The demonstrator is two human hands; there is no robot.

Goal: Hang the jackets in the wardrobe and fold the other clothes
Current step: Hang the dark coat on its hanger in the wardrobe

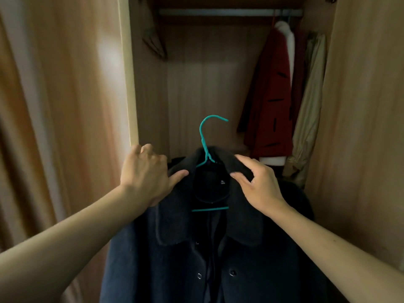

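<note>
One dark navy fleece jacket (pixel 218 248) on one teal wire hanger (pixel 205 145), left hand (pixel 146 173) and right hand (pixel 260 184) each gripping a collar side; two hung garments, red-and-white coat (pixel 273 95) and beige jacket (pixel 310 110); jacket hem cut off.

Jacket (pixel 218 248): dark navy. Hanger (pixel 205 147): teal. Hung coat (pixel 271 95): red, white trim. Wardrobe (pixel 360 106): light wood grain.

A home bedroom closet: an open wooden wardrobe (pixel 360 127) with a metal rail (pixel 218 12), a red coat (pixel 271 101) hanging inside, curtains (pixel 43 106) beside it.
</note>
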